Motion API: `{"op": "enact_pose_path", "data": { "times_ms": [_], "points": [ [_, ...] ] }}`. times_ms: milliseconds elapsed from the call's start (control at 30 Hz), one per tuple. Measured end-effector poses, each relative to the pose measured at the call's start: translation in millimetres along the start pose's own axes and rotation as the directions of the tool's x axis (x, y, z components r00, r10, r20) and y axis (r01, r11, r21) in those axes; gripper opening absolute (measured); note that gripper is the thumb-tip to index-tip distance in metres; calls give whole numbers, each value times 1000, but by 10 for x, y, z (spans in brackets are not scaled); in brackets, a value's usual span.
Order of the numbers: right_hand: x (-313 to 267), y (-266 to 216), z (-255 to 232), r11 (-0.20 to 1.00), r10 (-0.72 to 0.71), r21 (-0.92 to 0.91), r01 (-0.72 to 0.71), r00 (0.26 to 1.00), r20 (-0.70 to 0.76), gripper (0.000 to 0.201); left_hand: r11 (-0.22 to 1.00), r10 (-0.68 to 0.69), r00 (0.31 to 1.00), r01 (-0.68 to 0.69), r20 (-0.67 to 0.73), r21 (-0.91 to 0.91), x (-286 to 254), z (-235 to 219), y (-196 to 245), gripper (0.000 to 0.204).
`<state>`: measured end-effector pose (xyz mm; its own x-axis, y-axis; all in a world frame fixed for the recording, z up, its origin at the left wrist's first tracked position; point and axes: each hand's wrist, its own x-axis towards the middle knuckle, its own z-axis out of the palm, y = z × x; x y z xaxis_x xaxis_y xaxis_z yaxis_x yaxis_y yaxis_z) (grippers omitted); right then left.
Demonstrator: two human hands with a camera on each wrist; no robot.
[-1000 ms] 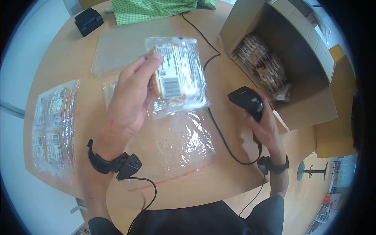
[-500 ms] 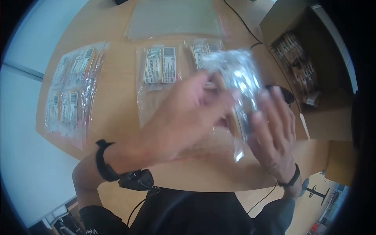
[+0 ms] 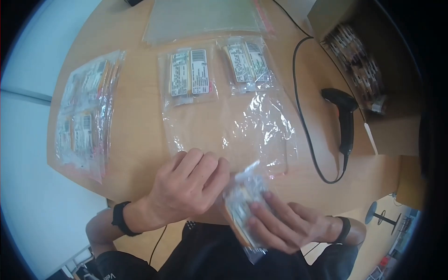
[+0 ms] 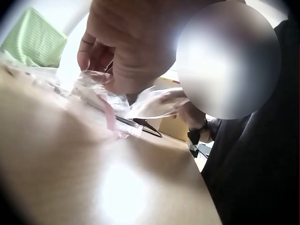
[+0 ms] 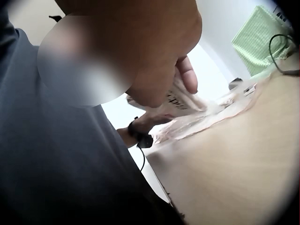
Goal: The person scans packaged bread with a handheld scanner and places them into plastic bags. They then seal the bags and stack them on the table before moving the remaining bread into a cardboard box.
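In the head view my right hand (image 3: 284, 224) holds a clear-wrapped packet (image 3: 240, 205) with an orange-brown edge, tilted near the table's front edge. My left hand (image 3: 189, 186) is just beside it, fingers curled at the near edge of a large clear plastic bag (image 3: 205, 123). The left wrist view shows those fingers pinching clear film with a pink strip (image 4: 108, 115). Two labelled packets, a left one (image 3: 190, 72) and a right one (image 3: 246, 63), lie side by side at the bag's far end. Printed lettering shows on the held packet (image 5: 180, 101) in the right wrist view.
A black barcode scanner (image 3: 345, 116) lies to the right, its cable looping over the table. Beyond it stands a cardboard box (image 3: 396, 93) with several packets inside. Filled bags (image 3: 86, 116) are stacked at left; flat clear bags (image 3: 205, 21) lie at the back.
The packet has passed from my left hand to my right and come down toward me. The scanner, earlier in my right hand, now lies on the table. My left hand has moved to the bag's edge.
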<state>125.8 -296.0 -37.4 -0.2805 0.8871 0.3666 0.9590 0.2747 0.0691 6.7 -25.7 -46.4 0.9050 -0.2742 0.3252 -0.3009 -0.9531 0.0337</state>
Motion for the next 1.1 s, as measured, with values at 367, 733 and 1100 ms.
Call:
{"op": "enact_pose_path", "data": {
  "times_ms": [367,733,1100],
  "points": [
    [315,279,477,940,198,181,-289,895,399,62,998,53,984,-58,-169,-28,-60,29,-37,36],
    [448,228,468,961,178,170,-217,960,218,48,989,71,996,-78,-57,-128,-60,-34,-14,48],
    [-735,2435,-754,201,852,-490,-848,398,-339,57,994,-13,926,53,378,-95,-159,70,-91,68]
  ]
}}
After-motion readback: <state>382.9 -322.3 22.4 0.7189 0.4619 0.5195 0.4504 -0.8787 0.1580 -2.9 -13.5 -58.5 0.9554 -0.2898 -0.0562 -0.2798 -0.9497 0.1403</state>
